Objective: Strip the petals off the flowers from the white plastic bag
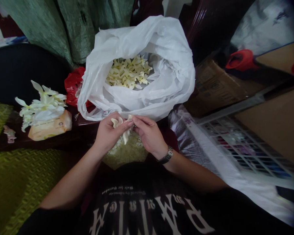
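Between both hands is a pale white flower point(125, 136), its petals sticking out around the fingers. My left hand point(110, 132) is closed on it, thumb pressed against the fingers. My right hand point(148, 133), with a metal watch on the wrist, pinches at the flower's upper end; its fingertips touch my left thumb. Just beyond the hands, a white plastic bag point(171, 71) stands wide-mouthed, with many cream-white flowers point(129, 71) inside. Below the hands, close to my body, lies a heap of pale yellowish-white pieces point(127, 151), partly hidden by the hands.
To the left, a bunch of white flowers point(44, 104) lies on an orange-and-white tissue pack point(51, 125) on a dark wooden surface. A red plastic bag point(74, 85) sits beside the white bag. A white wire basket point(245, 147) and cardboard box point(215, 85) stand at right.
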Demonstrator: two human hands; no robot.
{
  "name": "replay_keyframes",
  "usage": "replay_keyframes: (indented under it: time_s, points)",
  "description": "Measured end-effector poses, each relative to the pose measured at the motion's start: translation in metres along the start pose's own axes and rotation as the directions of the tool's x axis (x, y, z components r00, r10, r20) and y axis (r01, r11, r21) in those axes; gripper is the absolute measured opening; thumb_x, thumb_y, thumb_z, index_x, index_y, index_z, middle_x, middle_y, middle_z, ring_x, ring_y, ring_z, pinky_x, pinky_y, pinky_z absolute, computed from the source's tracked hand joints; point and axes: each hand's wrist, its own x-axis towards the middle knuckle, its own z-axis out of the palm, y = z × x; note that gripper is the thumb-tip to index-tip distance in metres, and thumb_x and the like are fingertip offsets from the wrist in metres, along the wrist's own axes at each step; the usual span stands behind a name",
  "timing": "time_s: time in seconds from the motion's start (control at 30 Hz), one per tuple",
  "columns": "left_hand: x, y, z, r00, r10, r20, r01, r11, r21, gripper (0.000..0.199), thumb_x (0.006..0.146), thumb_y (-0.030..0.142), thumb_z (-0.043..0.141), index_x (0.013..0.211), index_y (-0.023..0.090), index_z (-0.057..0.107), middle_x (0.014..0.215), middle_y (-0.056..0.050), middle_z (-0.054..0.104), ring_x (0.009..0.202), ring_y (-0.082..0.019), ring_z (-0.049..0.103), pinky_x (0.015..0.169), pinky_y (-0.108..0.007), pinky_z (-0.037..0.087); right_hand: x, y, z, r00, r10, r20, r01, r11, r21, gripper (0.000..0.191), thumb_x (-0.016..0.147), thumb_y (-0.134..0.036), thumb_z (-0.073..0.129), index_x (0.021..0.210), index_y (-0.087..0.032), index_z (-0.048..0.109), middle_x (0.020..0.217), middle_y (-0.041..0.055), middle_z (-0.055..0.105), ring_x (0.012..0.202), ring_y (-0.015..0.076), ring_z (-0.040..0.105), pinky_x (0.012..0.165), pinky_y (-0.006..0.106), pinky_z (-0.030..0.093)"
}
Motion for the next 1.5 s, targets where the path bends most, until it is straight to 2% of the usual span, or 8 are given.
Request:
replay_keyframes:
  time_s: [0.27,0.43,0.67,0.8,0.93,1.07,1.2,1.5]
  points:
    - [-0.002,-0.004,0.005,0.996,-0.087,-0.008,0.086,0.989,-0.121,0.035,0.07,0.038,0.088,0.068,0.019,0.059,0.067,0.003,0.058,0.062,-0.011,0.051,0.062,-0.026,0.042,0.001,-0.003,-0.001,0.998,0.039,0.054,-0.041,0.998,0.044,0.03,0.07,-0.051,0.084,0.077,-0.024,0.072,0.076,-0.0015,0.07,0.074,0.0155,0.062,0.078,0.032,0.054]
    - [-0.001,-0.013,0.001,0.981,-0.141,-0.135,0.115,0.976,-0.186,0.035,0.075,0.043,0.084,0.073,0.02,0.059,0.063,0.005,0.055,0.056,-0.01,0.047,0.056,-0.024,0.039,0.005,-0.005,-0.006,0.982,-0.167,-0.088,0.165,0.986,-0.027,0.029,0.083,-0.052,0.073,0.08,-0.024,0.065,0.093,0.0027,0.073,0.093,0.0188,0.066,0.097,0.038,0.051]
    - [0.007,-0.022,-0.011,0.934,-0.219,-0.283,0.113,0.931,-0.348,0.04,0.07,0.045,0.088,0.075,0.02,0.056,0.058,0.007,0.051,0.046,-0.006,0.041,0.044,-0.02,0.03,0.017,-0.017,-0.044,0.864,-0.445,-0.234,0.417,0.895,-0.162,0.029,0.091,-0.051,0.064,0.08,-0.026,0.056,0.074,-0.0027,0.064,0.076,0.0153,0.065,0.087,0.035,0.054]
    - [0.008,-0.02,-0.017,0.954,-0.251,-0.164,0.17,0.903,-0.394,0.038,0.066,0.041,0.092,0.075,0.018,0.062,0.06,0.006,0.057,0.05,-0.006,0.048,0.049,-0.019,0.038,0.013,-0.026,-0.06,0.92,-0.382,-0.083,0.321,0.86,-0.397,0.026,0.087,-0.05,0.071,0.091,-0.025,0.068,0.072,-0.0013,0.068,0.072,0.0165,0.066,0.078,0.035,0.056]
    - [0.004,-0.012,-0.015,0.965,-0.259,0.035,0.256,0.912,-0.321,0.031,0.073,0.041,0.087,0.075,0.018,0.067,0.066,0.002,0.065,0.055,-0.009,0.055,0.053,-0.021,0.043,-0.002,-0.036,-0.048,0.918,-0.381,0.105,0.359,0.691,-0.628,0.037,0.084,-0.043,0.076,0.115,-0.024,0.072,0.111,0.0068,0.077,0.107,0.024,0.069,0.099,0.044,0.053]
    - [0.001,0.0,-0.005,0.988,-0.113,0.106,0.121,0.99,-0.077,0.027,0.073,0.038,0.086,0.072,0.017,0.069,0.067,0.001,0.066,0.061,-0.011,0.057,0.06,-0.023,0.045,-0.01,-0.036,-0.023,0.933,-0.294,0.209,0.36,0.782,-0.508,0.026,0.087,-0.042,0.074,0.107,-0.024,0.075,0.103,0.0048,0.079,0.095,0.0206,0.072,0.09,0.039,0.058]
    - [0.0,0.006,0.001,0.994,0.068,0.085,-0.077,0.99,0.116,0.026,0.071,0.036,0.088,0.067,0.018,0.07,0.067,0.001,0.065,0.068,-0.014,0.058,0.068,-0.026,0.045,-0.007,-0.022,-0.012,0.955,-0.259,0.144,0.295,0.883,-0.365,0.018,0.085,-0.041,0.076,0.089,-0.023,0.077,0.087,0.0017,0.078,0.081,0.0177,0.072,0.08,0.034,0.058]
    - [-0.002,-0.008,-0.012,0.983,-0.161,-0.093,0.152,0.984,-0.096,0.026,0.081,0.045,0.079,0.081,0.019,0.076,0.072,0.0,0.069,0.063,-0.011,0.056,0.062,-0.024,0.044,0.003,-0.022,-0.03,0.921,-0.38,-0.09,0.368,0.921,-0.125,0.02,0.092,-0.042,0.068,0.085,-0.024,0.065,0.087,-0.0008,0.071,0.083,0.0137,0.067,0.086,0.031,0.055]
